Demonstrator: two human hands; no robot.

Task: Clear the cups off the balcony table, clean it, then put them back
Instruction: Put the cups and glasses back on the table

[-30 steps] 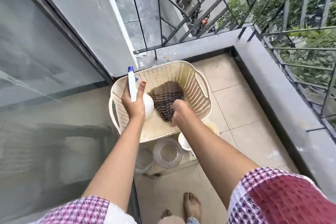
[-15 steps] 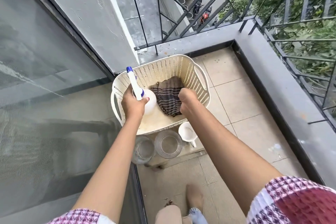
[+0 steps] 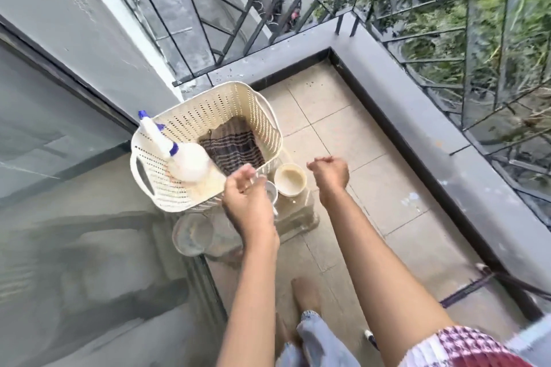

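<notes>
While the head view is blurred with motion, the main things read clearly enough. A cream perforated basket (image 3: 208, 110) sits on the far half of a small low desk (image 3: 301, 214) on the tiled balcony floor. Inside it, a white spray bottle (image 3: 185, 158) with blue fittings lies tilted, nozzle pointing to 11 o'clock, and a dark striped cloth (image 3: 232, 146) is bunched at the bottle's 3 o'clock.

Just outside the basket, at its 4 o'clock, stands a cream cup (image 3: 290, 180), mouth up. A smaller white cup (image 3: 272, 192) touches it at 8 o'clock. A clear glass cup (image 3: 193, 234) stands at the basket's 6 o'clock, near the desk's front edge.

The left hand (image 3: 247, 197) hovers over the small white cup with fingers bent downward; whether it has hold of the cup I cannot tell. The right hand (image 3: 329, 173) hangs in the air at the cream cup's 3 o'clock, fingers folded under and gripping nothing.

A bare foot (image 3: 307, 292) stands on the tiles at the desk's 6 o'clock.
</notes>
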